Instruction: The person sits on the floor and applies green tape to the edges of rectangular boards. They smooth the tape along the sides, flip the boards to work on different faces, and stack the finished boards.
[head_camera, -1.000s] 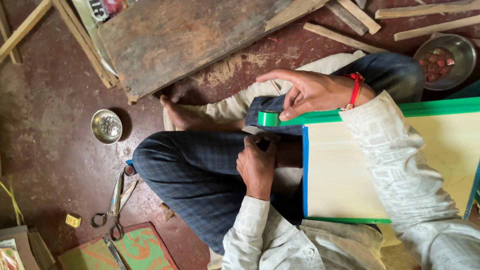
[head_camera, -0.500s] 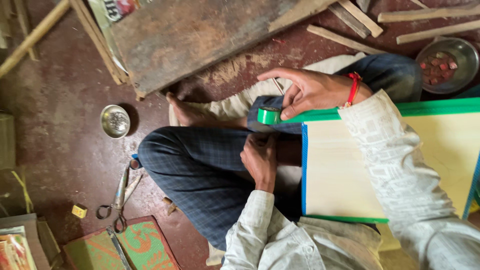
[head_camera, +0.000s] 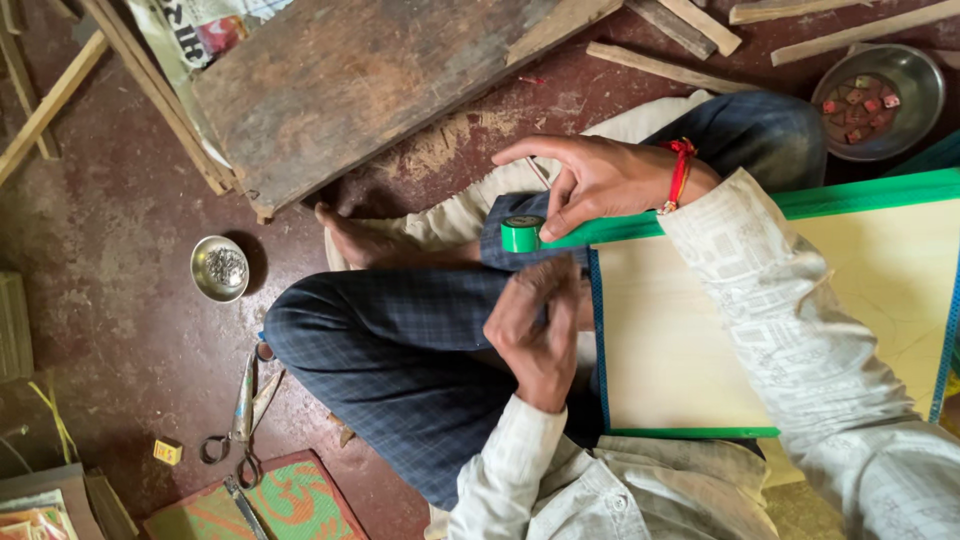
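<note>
A cream panel (head_camera: 700, 340) with green and blue taped borders lies across the lap of a person sitting cross-legged on the reddish floor (head_camera: 120, 300). It looks stiff, flat and light, best taken by its edges, since the broad face could smudge. The right hand (head_camera: 600, 180) sits at the panel's top left corner, its grip pinching a small roll of green tape (head_camera: 520, 234) whose strip runs along the top edge; the tape looks light, thin and sticky, easy to crease, and handles best by the roll's rim. The left hand (head_camera: 535, 325) rests against the panel's left blue edge, fingers curled; whether it pinches anything I cannot tell.

A worn wooden board (head_camera: 360, 80) lies beyond the knees, with wooden slats (head_camera: 660, 60) scattered near it. A steel bowl with small red pieces (head_camera: 885, 95) sits at upper right, well apart from the hands. A smaller steel dish (head_camera: 220, 268), scissors (head_camera: 240, 410) and a patterned mat (head_camera: 280, 505) lie to the left; nothing crowds the panel.
</note>
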